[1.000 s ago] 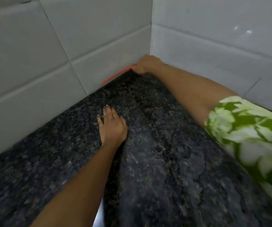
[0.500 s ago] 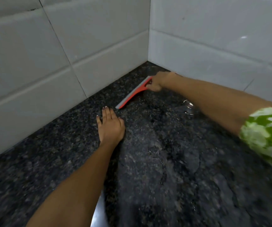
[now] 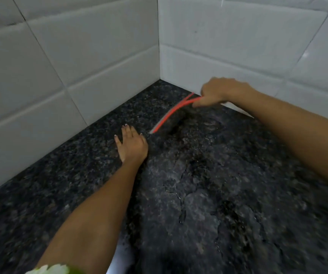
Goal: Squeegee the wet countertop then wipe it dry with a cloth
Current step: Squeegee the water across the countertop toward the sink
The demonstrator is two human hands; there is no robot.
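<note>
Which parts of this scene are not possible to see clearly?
Head view only:
- Squeegee handle: hidden inside the right hand.
- Its blade edge: motion-blurred.
- Countertop front: cut off by the bottom frame edge.
- Left hand palm: faces down on the stone.
- Cloth: none in view.

A dark granite countertop (image 3: 208, 194) is closed off by white tiled walls (image 3: 80, 56) at the back and left, meeting in a corner. The way into that corner is crossed by an orange squeegee (image 3: 171, 113), gripped by the right hand (image 3: 218, 91) beside the back wall, its free end near the left hand (image 3: 132, 144), which is laid flat on the stone. Open wet surface is left in the near right area.
</note>
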